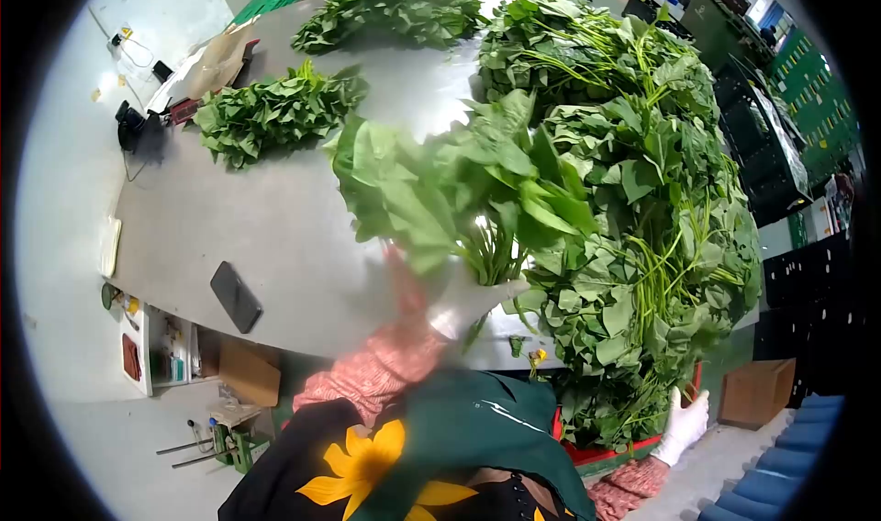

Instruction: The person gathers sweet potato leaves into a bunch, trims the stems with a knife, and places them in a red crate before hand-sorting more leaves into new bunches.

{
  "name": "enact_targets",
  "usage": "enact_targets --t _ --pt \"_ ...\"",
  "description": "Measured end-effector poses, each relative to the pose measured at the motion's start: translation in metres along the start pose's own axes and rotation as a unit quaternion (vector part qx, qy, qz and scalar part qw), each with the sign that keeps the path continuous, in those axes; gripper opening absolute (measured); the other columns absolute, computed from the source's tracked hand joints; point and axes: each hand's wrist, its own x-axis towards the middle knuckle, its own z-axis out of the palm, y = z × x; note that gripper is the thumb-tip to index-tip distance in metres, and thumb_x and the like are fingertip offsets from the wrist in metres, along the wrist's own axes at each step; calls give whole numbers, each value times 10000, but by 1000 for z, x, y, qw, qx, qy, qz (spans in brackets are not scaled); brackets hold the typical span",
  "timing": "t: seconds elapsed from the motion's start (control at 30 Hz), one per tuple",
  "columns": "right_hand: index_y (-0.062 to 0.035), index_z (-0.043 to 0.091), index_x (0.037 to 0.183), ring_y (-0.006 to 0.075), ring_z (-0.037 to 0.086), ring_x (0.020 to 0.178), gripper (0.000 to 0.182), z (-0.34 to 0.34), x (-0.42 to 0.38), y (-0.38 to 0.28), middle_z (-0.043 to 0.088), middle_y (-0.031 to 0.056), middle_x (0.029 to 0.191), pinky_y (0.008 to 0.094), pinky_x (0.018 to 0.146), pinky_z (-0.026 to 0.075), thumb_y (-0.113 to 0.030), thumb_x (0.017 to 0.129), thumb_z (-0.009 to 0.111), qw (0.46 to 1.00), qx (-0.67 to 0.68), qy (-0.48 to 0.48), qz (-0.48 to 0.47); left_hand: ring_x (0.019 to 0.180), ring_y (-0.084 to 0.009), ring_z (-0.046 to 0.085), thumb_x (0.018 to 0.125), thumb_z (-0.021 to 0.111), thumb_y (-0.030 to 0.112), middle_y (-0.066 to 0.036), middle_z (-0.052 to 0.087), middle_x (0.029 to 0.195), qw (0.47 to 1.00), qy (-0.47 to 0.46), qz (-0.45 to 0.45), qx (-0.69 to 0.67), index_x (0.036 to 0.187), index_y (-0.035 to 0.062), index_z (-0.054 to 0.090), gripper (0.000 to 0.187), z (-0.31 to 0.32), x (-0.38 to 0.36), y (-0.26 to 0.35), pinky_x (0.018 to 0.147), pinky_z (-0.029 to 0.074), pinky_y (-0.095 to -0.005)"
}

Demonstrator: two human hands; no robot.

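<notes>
A bunch of leafy greens [459, 177] is held up over the metal table, its stems gathered in my left hand [468, 296], which wears a white glove and is partly blurred. My right hand [684, 425], also in a white glove, is at the lower right edge of a large heap of greens [642, 200]. Its fingers are bent at the leaves and stems there; whether they grip any is hard to make out.
Two leafy bundles lie on the metal table [184, 236], one at the left [275, 117] and one at the back [385, 11]. A black phone [236, 297] rests near the front left edge. A cardboard box [756, 393] stands at the lower right, near black crates [808, 278].
</notes>
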Motion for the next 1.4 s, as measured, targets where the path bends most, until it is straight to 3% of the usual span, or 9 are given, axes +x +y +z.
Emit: enact_targets --t 0.1,0.33,0.4,0.7,0.97,1.07,1.13,1.27,1.4 --pt "16 562 1315 384 649 1019 602 -6 -19 -49 659 217 1192 402 875 526 -329 855 742 930 360 24 -66 1061 -179 616 849 768 134 -79 659 1172 991 -65 -98 -61 1204 17 639 396 6 0 -15 953 497 -338" --pt "-45 617 1277 241 695 785 502 -79 -39 -183 720 114 890 335 747 539 -243 838 760 857 435 -98 -259 1154 -207 598 896 675 38 -106 621 1288 973 -184 71 -119 1325 26 567 442 16 -23 19 999 465 -350" --pt "-43 631 1257 298 651 739 517 -76 -38 -196 694 120 846 391 691 511 -313 829 738 830 458 -81 -309 1141 -188 601 874 696 30 -97 633 1257 968 -178 -57 -166 1313 24 571 457 15 -31 21 964 479 -330" --pt "-87 645 1247 311 676 815 470 -86 -49 -209 714 128 915 386 741 536 -298 838 736 774 512 -191 -320 588 -56 478 822 776 93 37 590 729 970 -110 -153 -152 909 47 682 136 26 -31 39 526 334 -221" --pt "-95 716 1115 247 670 742 298 -111 -25 -229 727 83 925 329 693 529 -92 818 738 745 592 -18 -306 636 -61 496 839 751 78 29 612 775 964 -126 -180 -148 928 46 684 115 36 -39 48 562 353 -217" --pt "-68 693 1157 185 661 700 342 -135 -4 -244 722 83 923 276 635 524 -13 821 729 749 574 126 -304 871 -139 654 855 770 134 -73 693 1027 959 -199 -166 -113 1065 -6 694 263 28 -38 42 736 532 -244" --pt "-66 647 1256 118 623 640 470 -154 8 -255 695 55 840 229 571 505 53 809 732 762 541 191 -300 877 -158 657 848 773 111 -84 687 1025 975 -212 11 -63 1073 -18 682 275 30 -39 38 755 542 -264" --pt "-97 543 1398 243 556 528 593 -150 38 -275 611 81 762 345 508 454 -135 826 693 806 454 232 -300 924 -171 641 852 736 5 -81 664 1025 976 -203 56 -62 1194 -42 592 373 37 -44 36 805 537 -292" --pt "-114 671 1211 253 605 578 405 -144 48 -273 645 89 787 332 539 484 -87 810 716 789 470 236 -317 925 -162 627 861 729 23 -69 657 1029 969 -227 24 -90 1213 -28 581 385 35 -43 44 814 521 -286"
